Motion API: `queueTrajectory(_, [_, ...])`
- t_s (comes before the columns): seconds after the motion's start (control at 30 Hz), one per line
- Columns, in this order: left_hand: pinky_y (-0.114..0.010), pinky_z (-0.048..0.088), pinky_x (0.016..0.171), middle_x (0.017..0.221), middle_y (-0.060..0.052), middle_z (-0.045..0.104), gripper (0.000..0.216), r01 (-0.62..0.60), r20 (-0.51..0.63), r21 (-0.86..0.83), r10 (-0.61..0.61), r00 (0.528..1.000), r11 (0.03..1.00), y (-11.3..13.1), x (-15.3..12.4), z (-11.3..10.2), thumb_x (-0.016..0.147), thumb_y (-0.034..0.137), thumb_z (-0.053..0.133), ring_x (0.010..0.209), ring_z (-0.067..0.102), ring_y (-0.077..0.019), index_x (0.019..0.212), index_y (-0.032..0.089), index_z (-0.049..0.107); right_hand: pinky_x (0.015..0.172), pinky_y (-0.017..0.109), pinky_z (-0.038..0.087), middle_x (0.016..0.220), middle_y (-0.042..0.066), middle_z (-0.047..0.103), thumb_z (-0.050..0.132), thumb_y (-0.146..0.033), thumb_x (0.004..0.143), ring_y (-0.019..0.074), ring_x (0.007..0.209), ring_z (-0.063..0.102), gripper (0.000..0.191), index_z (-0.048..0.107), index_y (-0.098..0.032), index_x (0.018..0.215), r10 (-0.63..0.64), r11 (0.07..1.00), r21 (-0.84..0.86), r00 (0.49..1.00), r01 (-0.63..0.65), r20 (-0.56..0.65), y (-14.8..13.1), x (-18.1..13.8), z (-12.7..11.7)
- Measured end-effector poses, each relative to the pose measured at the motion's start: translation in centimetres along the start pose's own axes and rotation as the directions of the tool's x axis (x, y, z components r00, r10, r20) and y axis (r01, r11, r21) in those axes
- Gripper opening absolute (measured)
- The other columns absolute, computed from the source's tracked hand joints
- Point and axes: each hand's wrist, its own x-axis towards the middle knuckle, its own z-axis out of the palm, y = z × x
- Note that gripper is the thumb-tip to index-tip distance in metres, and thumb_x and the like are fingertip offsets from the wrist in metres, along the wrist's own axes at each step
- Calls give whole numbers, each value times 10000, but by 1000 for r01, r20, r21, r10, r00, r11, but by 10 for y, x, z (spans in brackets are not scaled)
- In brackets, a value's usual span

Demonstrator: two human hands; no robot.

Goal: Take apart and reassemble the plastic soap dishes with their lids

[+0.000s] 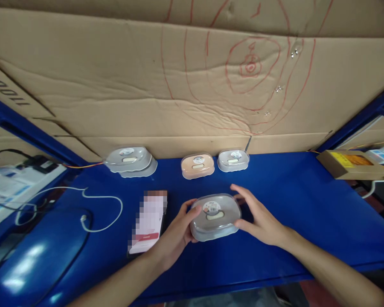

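A grey oval box with a clear lid sits at the middle of the blue table, held from both sides. My left hand grips its left end with the thumb on top. My right hand curves around its right end, fingers over the far edge. Three similar boxes line the back: a larger grey box at the left, a peach box in the middle, and a small grey box beside it.
A phone lies flat just left of my left hand. White and black cables loop over the table's left part. A cardboard wall stands behind the table. A brown carton sits at the far right.
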Motion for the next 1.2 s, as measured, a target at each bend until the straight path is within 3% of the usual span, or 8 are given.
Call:
queueTrajectory(0.17, [-212,414,525,1007,-32,650,547,-16,30,-31,16,999,999,-3,2,2,975,631,638,728,594,-129,1328,224,543,1191,571,447,1731,106,290,787,-496,902,373,1529,414,911,278,-384,1650,25,966,-257,985,20,169,2,0,2])
queueTrajectory(0.3, [-325,563,828,1278,-108,662,613,-81,-49,-151,74,996,985,-4,1,2,1042,575,554,1009,686,-202,1538,267,367,1207,519,451,1735,91,279,728,-371,953,328,1548,397,835,271,-371,1653,21,957,-289,998,-2,64,19,8,-1])
queueTrajectory(0.47, [-461,428,1166,1596,-122,464,640,-159,-20,-106,158,987,982,-2,-7,1,1034,505,579,1420,523,-281,1589,326,316,1192,544,460,1735,82,272,670,-325,972,347,1538,407,753,317,-374,1636,68,899,-422,990,-116,-127,48,19,-18])
queueTrajectory(0.6, [-494,441,1137,1608,-135,437,730,-110,55,62,106,993,992,-3,-14,4,976,491,651,1406,531,-312,1592,328,294,1194,595,419,1739,119,253,615,-279,980,383,1545,379,755,283,-346,1655,46,834,-529,975,-158,-218,67,20,-28])
queueTrajectory(0.77, [-492,449,1116,1598,-117,441,740,-105,93,183,89,992,977,-7,-16,4,966,475,651,1323,591,-295,1592,356,275,1166,605,418,1730,149,274,576,-257,981,391,1540,379,804,193,-344,1682,63,765,-620,978,-174,-197,81,13,-36])
queueTrajectory(0.97, [-476,489,1073,1555,-140,458,736,-127,104,169,111,988,977,-7,-15,5,957,423,635,1274,609,-285,1593,323,279,1183,656,344,1772,141,133,538,-442,1048,408,1600,240,741,172,-351,1686,-5,672,-725,979,-149,-206,56,10,-33])
queueTrajectory(1.1, [-454,517,1024,1523,-151,470,707,-142,127,210,117,985,967,-11,-13,5,944,386,627,1234,623,-278,1572,290,314,1235,604,312,1715,96,344,486,-485,1082,325,1575,336,663,235,-326,1675,-72,628,-778,997,20,-32,32,18,-19])
queueTrajectory(1.2, [-444,516,1014,1503,-139,482,650,-123,116,246,97,988,961,-16,-8,3,954,376,603,1193,645,-265,1545,289,349,1218,604,347,1624,121,494,502,-472,1081,336,1518,433,570,412,-262,1604,-103,581,-814,990,-15,-91,25,25,-14])
